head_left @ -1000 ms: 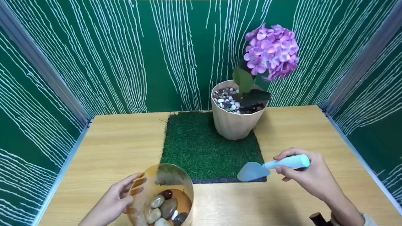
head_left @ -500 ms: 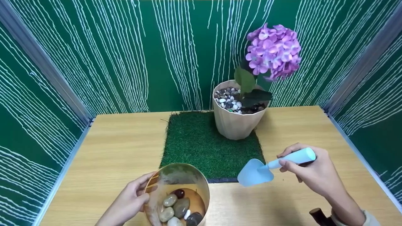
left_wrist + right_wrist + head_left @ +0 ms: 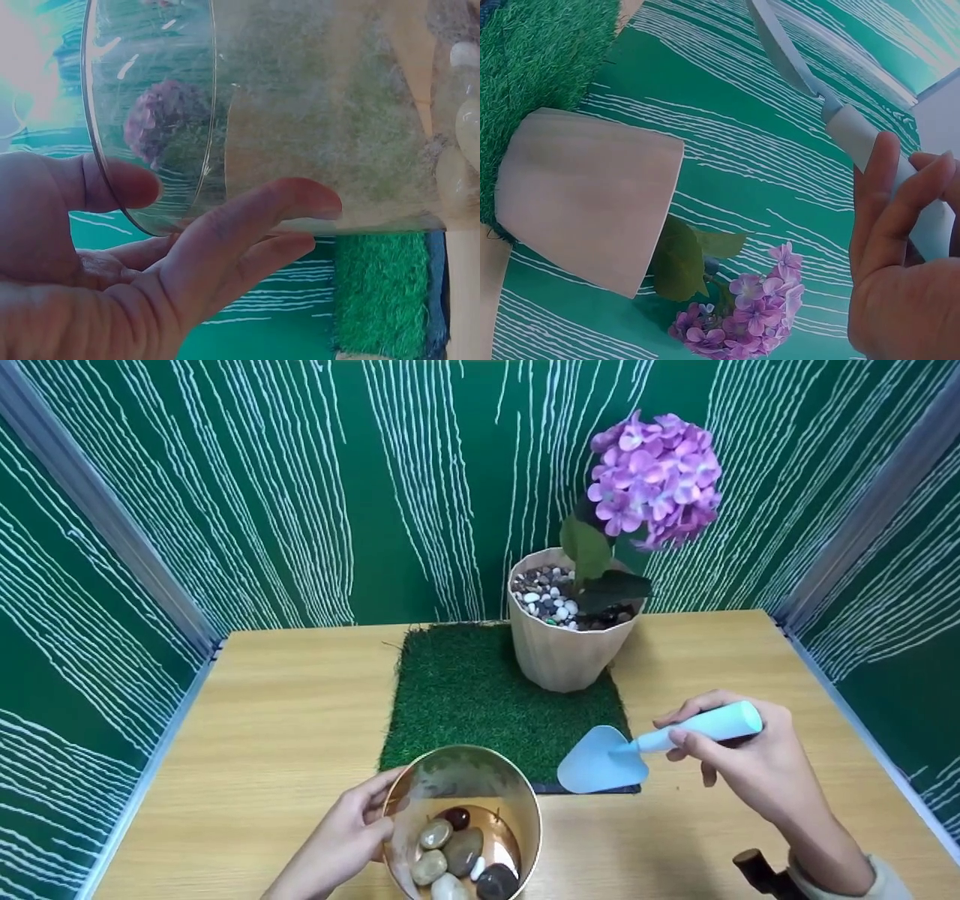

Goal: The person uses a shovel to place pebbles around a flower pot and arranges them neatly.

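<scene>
1. Left hand (image 3: 349, 825) is gripping the left side of a see-through amber-tinted cylindrical container (image 3: 472, 776) near its rim, thumb and fingers spread around the wall. I can't tell if the bottom is touching the worktop.

2. Smooth rounded stones (image 3: 461, 851) are lying in the bottom of it: a dark red-brown one, a few grey-green ones, a bigger brown one, a little white one and a black one.

3. Right hand (image 3: 754, 754) is holding a light blue trowel (image 3: 607, 765) by its round handle, fingers wrapping it. The pointed blade is aiming left, showing over the near right corner of the mat in the head view.

4. That's a square dark green fake-grass mat (image 3: 457, 701), lying on the pale wood-grain worktop (image 3: 300, 705).

5. A beige faceted plant pot (image 3: 566, 660) is standing upright at the mat's far right. White and dark pebbles (image 3: 551, 604) are filling it, and a purple round-headed flower (image 3: 656, 484) with green leaves is leaning right out of it.

6. On the markings front, hand-drawn-looking wavy white lines are running down the dark green walls (image 3: 412, 510), while the trowel handle is showing one even pale blue.
</scene>
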Motion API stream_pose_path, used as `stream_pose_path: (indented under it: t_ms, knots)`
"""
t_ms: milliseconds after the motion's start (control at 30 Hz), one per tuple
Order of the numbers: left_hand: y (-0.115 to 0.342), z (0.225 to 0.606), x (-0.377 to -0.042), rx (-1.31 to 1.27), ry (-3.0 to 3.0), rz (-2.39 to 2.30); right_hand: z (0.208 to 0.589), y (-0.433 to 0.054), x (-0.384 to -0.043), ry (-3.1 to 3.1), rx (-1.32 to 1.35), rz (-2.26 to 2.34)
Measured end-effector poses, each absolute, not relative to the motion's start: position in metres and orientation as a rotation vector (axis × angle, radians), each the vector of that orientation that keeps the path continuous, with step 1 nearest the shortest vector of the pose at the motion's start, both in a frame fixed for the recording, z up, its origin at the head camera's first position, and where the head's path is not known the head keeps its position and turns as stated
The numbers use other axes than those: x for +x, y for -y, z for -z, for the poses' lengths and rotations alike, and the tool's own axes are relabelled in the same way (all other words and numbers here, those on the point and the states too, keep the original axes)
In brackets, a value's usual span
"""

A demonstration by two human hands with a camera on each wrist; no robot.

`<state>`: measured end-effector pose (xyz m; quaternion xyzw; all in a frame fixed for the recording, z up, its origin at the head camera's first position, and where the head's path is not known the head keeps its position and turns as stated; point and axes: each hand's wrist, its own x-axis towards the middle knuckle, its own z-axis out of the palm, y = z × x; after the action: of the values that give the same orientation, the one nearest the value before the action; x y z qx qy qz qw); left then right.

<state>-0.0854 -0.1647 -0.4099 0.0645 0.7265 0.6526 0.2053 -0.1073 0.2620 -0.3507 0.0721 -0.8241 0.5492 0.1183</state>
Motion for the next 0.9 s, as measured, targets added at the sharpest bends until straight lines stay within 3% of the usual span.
stream_pose_path:
  t_ms: [900]
  knots:
    - [0.129, 0.412, -0.084, 0.224, -2.019, -1.882, 0.339, -0.259, -0.101, 2.215, 0.231, -1.853]
